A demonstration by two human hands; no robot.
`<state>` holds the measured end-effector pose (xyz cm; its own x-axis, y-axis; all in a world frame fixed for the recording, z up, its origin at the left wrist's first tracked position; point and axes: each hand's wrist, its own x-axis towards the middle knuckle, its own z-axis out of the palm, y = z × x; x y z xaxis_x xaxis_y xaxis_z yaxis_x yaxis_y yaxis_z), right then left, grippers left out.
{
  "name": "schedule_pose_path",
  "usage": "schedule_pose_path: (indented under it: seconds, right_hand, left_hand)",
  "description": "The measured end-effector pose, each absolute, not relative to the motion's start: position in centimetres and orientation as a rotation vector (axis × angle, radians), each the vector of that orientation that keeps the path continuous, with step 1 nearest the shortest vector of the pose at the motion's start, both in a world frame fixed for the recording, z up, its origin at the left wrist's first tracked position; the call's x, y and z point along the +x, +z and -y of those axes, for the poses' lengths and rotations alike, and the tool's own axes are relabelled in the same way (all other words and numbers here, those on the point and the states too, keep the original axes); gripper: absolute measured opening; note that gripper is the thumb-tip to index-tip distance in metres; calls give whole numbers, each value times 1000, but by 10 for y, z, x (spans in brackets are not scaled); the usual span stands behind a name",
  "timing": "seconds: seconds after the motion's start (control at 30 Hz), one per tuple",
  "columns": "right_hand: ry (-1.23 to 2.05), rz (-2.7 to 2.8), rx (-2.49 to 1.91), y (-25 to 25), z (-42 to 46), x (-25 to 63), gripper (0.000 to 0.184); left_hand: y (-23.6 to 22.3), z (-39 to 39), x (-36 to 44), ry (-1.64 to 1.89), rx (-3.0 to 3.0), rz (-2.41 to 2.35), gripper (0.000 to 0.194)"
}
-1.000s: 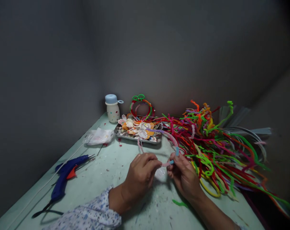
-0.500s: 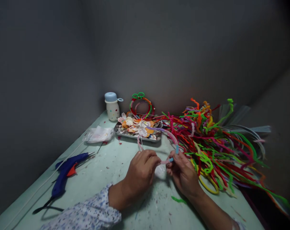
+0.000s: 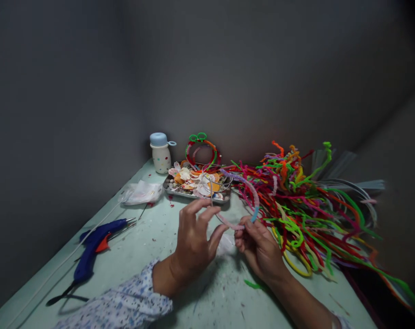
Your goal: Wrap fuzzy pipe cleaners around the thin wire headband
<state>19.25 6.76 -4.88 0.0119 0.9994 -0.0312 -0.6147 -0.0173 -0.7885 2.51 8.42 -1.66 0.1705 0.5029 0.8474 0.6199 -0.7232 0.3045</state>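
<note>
My right hand [image 3: 260,244] pinches a thin hoop [image 3: 254,194] wrapped in fuzzy pipe cleaner, held above the table. Its wrapping runs from purple at the top through pink to a light blue stretch, then pink again along the bottom. On the hoop's left side a stretch of thin wire shows bare. My left hand [image 3: 197,233] is open beside that lower left part, thumb and fingers apart; whether a fingertip touches the hoop I cannot tell. Behind the hands a metal tray [image 3: 183,197] bears shell-like and petal-like pieces [image 3: 202,183].
A large heap of coloured pipe cleaners [image 3: 296,205] covers the right side. At left lies a blue glue gun [image 3: 87,260] with its cord, near a white plastic bag [image 3: 142,193]. A blue-capped bottle [image 3: 161,157] and a finished-looking coloured hoop [image 3: 214,151] stand behind.
My left hand has let go of the hoop's pink part, and its fingers have spread apart. The hoop has turned slightly in my right hand, which stays nearly in place.
</note>
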Motion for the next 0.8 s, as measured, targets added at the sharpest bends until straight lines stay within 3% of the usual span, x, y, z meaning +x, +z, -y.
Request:
schedule_pose_path:
  seconds: [0.1, 0.3, 0.5, 0.8]
  right_hand:
    - [1473, 630, -720, -51, -68, 193, 16]
    - [1505, 588, -685, -52, -69, 193, 15]
    - [1631, 531, -639, -48, -66, 189, 15]
    - [1641, 558, -634, -47, -65, 187, 15]
  left_hand:
    - [-14, -85, 25, -1759, -2274, 1303, 41]
    - [-17, -91, 25, -1719, -2506, 1332, 41]
    - [-19, -93, 24, -1717, -2630, 1057, 23]
    - [-14, -89, 26, -1697, -2725, 1115, 4]
